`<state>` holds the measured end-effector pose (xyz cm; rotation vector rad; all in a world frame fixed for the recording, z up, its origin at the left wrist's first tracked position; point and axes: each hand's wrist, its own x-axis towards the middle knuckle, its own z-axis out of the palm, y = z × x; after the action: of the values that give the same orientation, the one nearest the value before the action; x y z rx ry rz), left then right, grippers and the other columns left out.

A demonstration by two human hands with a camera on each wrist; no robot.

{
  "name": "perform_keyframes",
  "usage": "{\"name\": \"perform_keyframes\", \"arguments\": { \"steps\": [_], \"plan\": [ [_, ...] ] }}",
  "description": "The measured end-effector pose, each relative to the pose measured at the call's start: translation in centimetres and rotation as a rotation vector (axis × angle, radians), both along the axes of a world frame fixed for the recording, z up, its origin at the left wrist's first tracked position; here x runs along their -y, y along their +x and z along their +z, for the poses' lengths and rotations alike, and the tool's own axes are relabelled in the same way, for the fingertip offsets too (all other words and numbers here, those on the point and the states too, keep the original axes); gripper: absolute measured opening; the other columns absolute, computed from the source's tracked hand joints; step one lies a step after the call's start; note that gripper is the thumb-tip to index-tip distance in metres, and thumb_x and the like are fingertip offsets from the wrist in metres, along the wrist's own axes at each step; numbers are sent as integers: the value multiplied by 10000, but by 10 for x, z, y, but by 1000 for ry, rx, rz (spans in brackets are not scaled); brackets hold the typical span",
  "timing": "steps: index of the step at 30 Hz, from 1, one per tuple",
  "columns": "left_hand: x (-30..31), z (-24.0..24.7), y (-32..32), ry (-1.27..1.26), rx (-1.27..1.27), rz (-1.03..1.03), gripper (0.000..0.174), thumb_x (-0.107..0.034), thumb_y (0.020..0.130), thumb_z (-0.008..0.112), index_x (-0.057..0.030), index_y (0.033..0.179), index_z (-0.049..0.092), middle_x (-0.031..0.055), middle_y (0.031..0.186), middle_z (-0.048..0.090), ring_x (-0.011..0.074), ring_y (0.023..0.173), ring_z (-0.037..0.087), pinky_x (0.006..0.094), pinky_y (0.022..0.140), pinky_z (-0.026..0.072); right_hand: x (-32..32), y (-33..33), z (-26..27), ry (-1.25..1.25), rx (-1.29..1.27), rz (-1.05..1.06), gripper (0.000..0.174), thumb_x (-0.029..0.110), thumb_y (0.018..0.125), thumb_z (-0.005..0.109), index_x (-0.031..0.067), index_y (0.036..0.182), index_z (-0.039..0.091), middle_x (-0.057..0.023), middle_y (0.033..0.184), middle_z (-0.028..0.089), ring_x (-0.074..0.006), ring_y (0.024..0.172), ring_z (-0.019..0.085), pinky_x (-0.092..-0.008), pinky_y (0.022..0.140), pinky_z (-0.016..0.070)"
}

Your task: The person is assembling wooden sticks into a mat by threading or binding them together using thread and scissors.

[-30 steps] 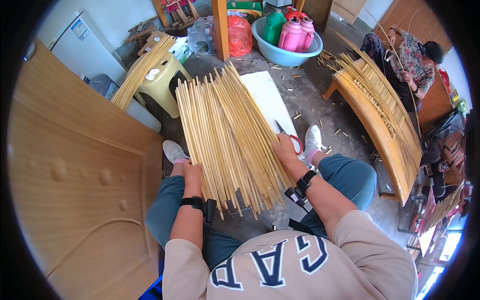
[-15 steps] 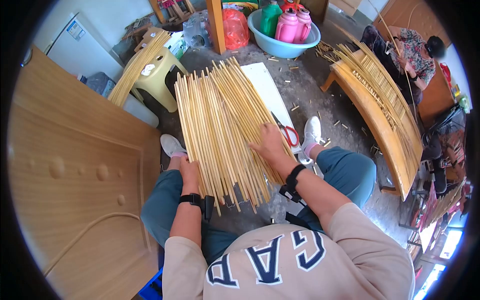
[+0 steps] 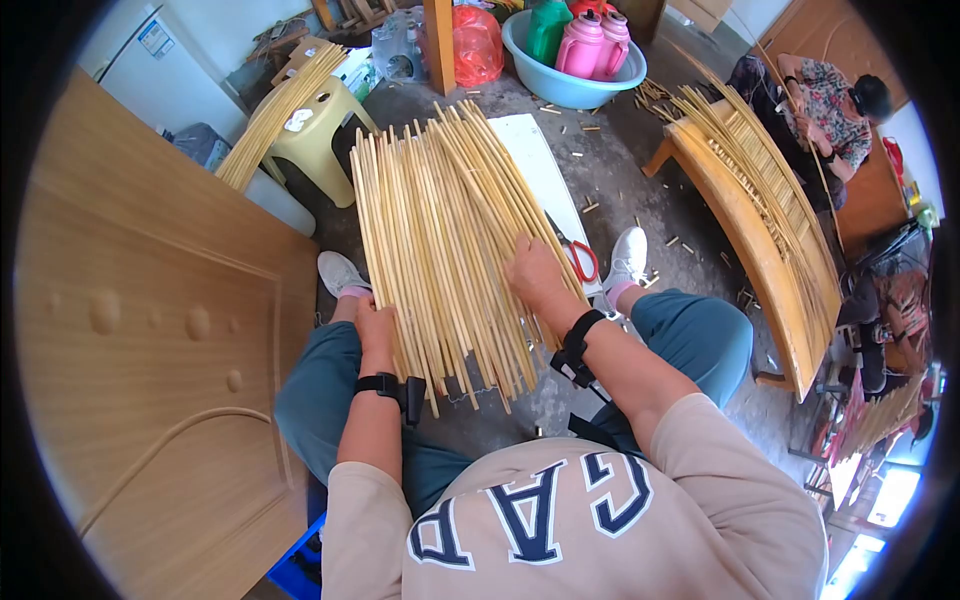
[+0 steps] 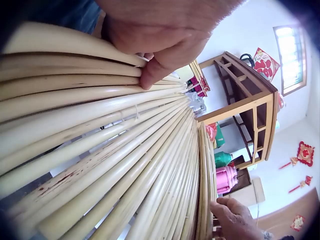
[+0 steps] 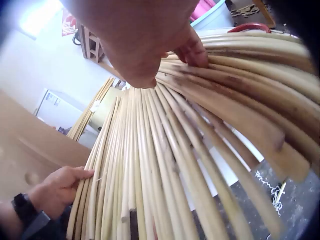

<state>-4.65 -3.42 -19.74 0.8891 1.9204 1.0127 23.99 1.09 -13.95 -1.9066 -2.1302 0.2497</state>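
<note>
A wide mat of pale, thin cane-like sticks (image 3: 430, 230), laid side by side, spans the space between both hands. My left hand (image 3: 376, 325) grips its left edge, thumb on top, as the left wrist view shows (image 4: 170, 40). Over the right part, my right hand (image 3: 535, 272) pinches several sticks, its fingertips (image 5: 196, 54) down among them. The right-hand sticks lie slanted across the others at the top. Thin thread crosses some sticks in the left wrist view. Red-handled scissors (image 3: 583, 262) lie on a white board (image 3: 535, 165) just beyond the right hand.
A yellow stool (image 3: 318, 150) at the left carries a bundle of long sticks (image 3: 285, 110). A blue basin (image 3: 570, 92) holds several flasks. At right, a person (image 3: 835, 115) sits behind a wooden bench (image 3: 735, 230) with more sticks. Short offcuts litter the floor. A wooden door (image 3: 180, 300) stands close at left.
My right hand has moved from the mat's right edge inward onto the sticks, its fingers now closed down on them. The left hand keeps its hold on the left edge.
</note>
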Motion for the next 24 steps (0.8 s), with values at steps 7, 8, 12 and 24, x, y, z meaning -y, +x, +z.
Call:
{"name": "perform_keyframes", "arguments": {
  "steps": [7, 8, 12, 24],
  "plan": [
    [0, 12, 7, -34, -3, 29, 267, -47, 692, 611, 9, 945, 546, 151, 864, 632, 234, 771, 619, 331, 670, 475, 2, -15, 2, 51, 66, -14, 442, 240, 702, 635, 6, 1028, 451, -152, 921, 521, -342, 859, 523, -398, 718, 481],
    [0, 14, 8, -31, -11, 34, 262, -40, 691, 607, 11, 941, 548, 151, 859, 633, 229, 764, 620, 329, 666, 475, -1, -12, -1, 54, 66, -17, 442, 240, 702, 635, 6, 1028, 451, -152, 921, 521, -342, 859, 523, -398, 718, 481],
    [0, 9, 5, -7, 12, 40, 250, -22, 688, 591, 18, 932, 552, 145, 846, 639, 217, 740, 621, 319, 657, 475, -15, 8, 2, -7, -117, -103, 211, 109, 738, 522, -5, 915, 519, -208, 868, 565, -379, 801, 564, -428, 698, 481],
    [3, 15, 3, 25, 69, 43, 283, 2, 692, 591, 37, 970, 553, 144, 912, 628, 211, 794, 608, 303, 700, 466, 4, 1, -2, 15, -104, -51, 299, 222, 711, 618, -11, 873, 527, -199, 902, 557, -345, 884, 545, -419, 737, 460]
  ]
}}
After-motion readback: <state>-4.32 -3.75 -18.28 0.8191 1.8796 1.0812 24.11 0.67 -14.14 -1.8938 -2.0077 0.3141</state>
